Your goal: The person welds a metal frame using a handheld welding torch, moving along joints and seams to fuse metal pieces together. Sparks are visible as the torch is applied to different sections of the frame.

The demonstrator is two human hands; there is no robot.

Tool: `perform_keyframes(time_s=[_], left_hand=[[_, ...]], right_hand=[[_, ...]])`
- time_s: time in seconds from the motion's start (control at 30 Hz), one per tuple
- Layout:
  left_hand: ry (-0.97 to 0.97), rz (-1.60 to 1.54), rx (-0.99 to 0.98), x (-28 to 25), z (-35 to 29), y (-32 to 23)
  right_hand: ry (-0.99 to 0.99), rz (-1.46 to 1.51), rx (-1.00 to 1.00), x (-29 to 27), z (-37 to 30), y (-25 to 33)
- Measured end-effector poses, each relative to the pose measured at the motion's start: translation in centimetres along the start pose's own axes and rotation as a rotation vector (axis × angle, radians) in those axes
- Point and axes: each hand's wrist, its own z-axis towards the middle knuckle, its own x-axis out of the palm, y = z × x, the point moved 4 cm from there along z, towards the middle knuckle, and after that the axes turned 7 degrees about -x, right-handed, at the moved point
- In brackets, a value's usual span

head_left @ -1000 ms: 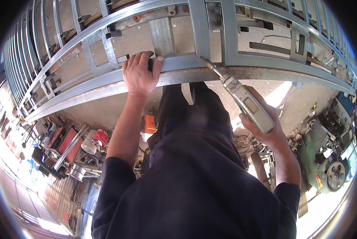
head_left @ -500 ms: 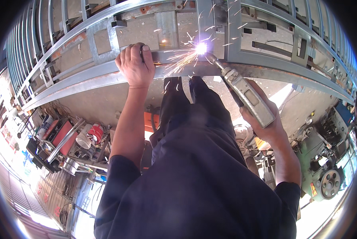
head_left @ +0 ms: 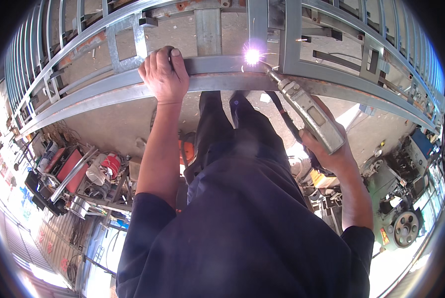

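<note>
My right hand (head_left: 334,154) is wrapped round the body of a welding torch (head_left: 313,116), whose thin neck points up and left. At its tip a bright violet-white arc (head_left: 252,56) burns where a flat steel bar (head_left: 212,64) meets an upright tube (head_left: 258,30) of a metal frame. A few short sparks surround the arc, and its glare hides the joint. My left hand (head_left: 164,74) is closed over the left part of the steel bar, thumb on top. Below the bar runs the frame's long lower rail (head_left: 222,82).
The barred frame (head_left: 83,82) spans the far side. On the left, a bench holds a red box (head_left: 77,169) and a red-and-white bucket (head_left: 111,165). A green machine with a wheel (head_left: 407,229) stands at the right. A dark cable (head_left: 288,119) hangs beside the torch.
The spray of sparks toward the lower left has shrunk to a few short streaks. Both hands keep their grip, my left hand appearing slightly higher and further left. The view has shifted a little.
</note>
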Motion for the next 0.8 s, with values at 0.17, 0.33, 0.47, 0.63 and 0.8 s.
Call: perform_keyframes(time_s=[0.17, 0.33, 0.47, 0.63, 0.8], left_hand=[[-0.001, -0.007, 0.005, 0.21, -0.05, 0.1], [0.002, -0.007, 0.007, 0.12, -0.05, 0.09], [0.014, -0.006, -0.006, 0.07, -0.03, 0.05], [0.007, -0.006, 0.003, 0.09, -0.02, 0.04], [0.012, -0.005, 0.008, 0.23, -0.03, 0.17]], right_hand=[[-0.032, -0.066, -0.094, 0.37, 0.09, -0.26], [-0.027, -0.121, -0.12, 0.22, 0.28, -0.1], [-0.009, -0.066, -0.041, 0.14, 0.11, -0.46], [-0.009, -0.07, -0.036, 0.11, 0.08, -0.16], [-0.004, -0.071, -0.044, 0.07, 0.1, -0.17]])
